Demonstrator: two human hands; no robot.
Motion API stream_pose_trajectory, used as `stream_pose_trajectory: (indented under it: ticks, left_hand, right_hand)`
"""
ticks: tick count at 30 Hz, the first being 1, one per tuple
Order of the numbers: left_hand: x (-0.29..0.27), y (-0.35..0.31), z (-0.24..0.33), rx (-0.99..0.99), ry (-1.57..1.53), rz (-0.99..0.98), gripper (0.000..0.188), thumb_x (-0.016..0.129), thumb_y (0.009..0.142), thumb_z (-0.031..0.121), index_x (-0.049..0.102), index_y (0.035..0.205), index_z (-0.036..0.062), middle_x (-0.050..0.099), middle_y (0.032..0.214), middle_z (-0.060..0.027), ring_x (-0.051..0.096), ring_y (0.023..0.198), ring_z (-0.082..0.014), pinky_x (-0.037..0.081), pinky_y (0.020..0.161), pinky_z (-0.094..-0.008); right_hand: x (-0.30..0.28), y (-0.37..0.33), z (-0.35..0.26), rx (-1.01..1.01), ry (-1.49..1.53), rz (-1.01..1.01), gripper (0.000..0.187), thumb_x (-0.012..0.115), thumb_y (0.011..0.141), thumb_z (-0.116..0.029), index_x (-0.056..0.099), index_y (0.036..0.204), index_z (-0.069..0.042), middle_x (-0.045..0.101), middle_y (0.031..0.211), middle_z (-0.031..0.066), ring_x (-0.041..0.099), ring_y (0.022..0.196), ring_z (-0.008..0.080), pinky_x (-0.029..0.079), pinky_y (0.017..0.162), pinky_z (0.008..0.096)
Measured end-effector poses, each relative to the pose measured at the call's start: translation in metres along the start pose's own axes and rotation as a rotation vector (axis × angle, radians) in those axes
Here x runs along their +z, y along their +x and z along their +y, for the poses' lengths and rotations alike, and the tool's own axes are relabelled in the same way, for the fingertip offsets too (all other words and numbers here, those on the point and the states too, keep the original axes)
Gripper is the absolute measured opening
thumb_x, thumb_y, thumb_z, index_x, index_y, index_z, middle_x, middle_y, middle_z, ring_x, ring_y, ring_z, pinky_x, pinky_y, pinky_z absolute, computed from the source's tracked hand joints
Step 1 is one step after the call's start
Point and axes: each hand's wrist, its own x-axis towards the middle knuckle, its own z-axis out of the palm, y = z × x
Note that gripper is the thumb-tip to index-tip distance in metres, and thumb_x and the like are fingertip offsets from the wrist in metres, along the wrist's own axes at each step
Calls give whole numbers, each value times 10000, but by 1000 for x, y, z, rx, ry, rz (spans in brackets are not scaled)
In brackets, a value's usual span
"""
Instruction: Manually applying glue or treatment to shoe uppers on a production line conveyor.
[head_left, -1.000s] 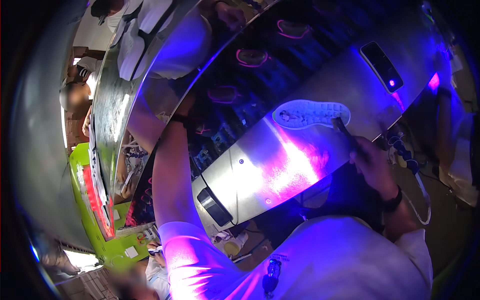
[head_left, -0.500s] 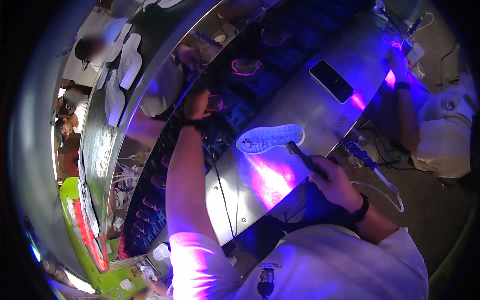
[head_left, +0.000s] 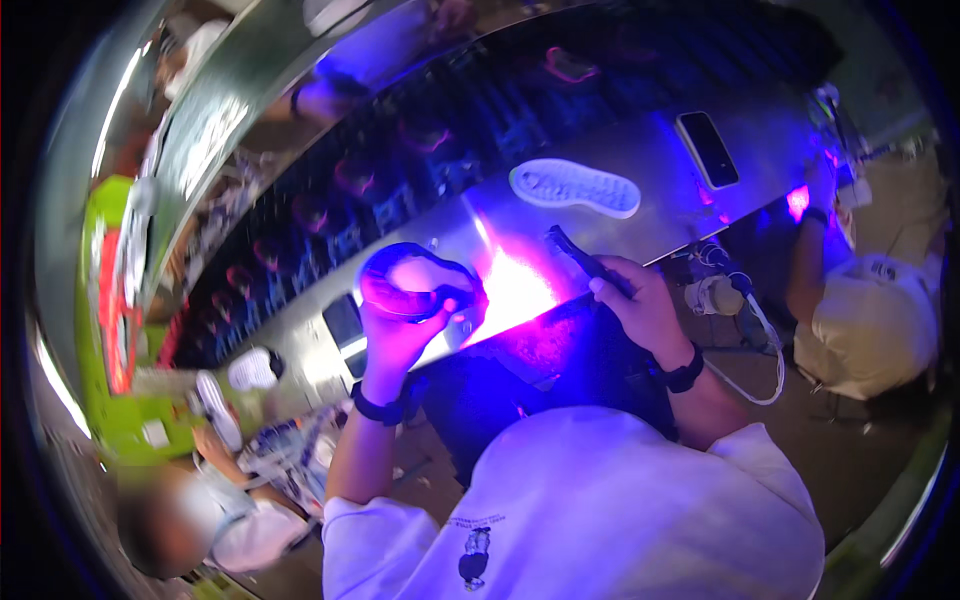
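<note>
My left hand point(head_left: 392, 335) is closed round a dark shoe upper point(head_left: 418, 278), its pale, sole-shaped face turned up, above the near side of the metal table. In my right hand point(head_left: 648, 308) is a dark-handled brush point(head_left: 590, 265), its head pointing up and left. A white shoe sole point(head_left: 575, 188) lies flat on the table beyond the brush, apart from both hands. Bright pink-white light point(head_left: 520, 285) falls on the table between my hands.
Past the metal table point(head_left: 480, 215) runs a dark conveyor point(head_left: 400, 175) carrying several pink-rimmed shapes. A phone point(head_left: 708, 150) lies at the right. Beside a white cable point(head_left: 775, 340), a co-worker point(head_left: 870, 310) sits at right; another person point(head_left: 230, 510) is at lower left.
My left hand has come back from the conveyor with the shoe upper, now held near my body. My right hand still holds the brush. The view has turned.
</note>
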Motion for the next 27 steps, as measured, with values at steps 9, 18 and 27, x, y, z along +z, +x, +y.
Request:
stream_pose_trajectory:
  ticks: [9,18,27]
  left_hand:
    - [20,-132,-5,243,518,148,868,892,695,317,494,1388,-23,539,1399,-225,524,1329,-420,384,1140,-571]
    - [32,-174,-42,319,537,80,794,853,750,331,501,1340,-65,551,1373,-258,512,1343,-430,333,1151,-639]
    - [17,-176,-45,315,538,-48,558,623,864,159,525,1369,-59,543,1406,-246,475,1394,-404,279,1186,-627]
  right_hand:
    - [47,-13,-16,-208,-293,-263,335,686,955,-85,674,1277,6,734,1111,99,668,973,144,520,886,305]
    - [88,-2,7,-218,-322,-272,351,727,936,-141,687,1256,-5,747,1128,152,703,1019,196,529,927,333]
    - [77,-43,18,-90,-283,-380,359,749,919,-139,693,1238,18,756,1057,108,682,934,140,532,850,296]
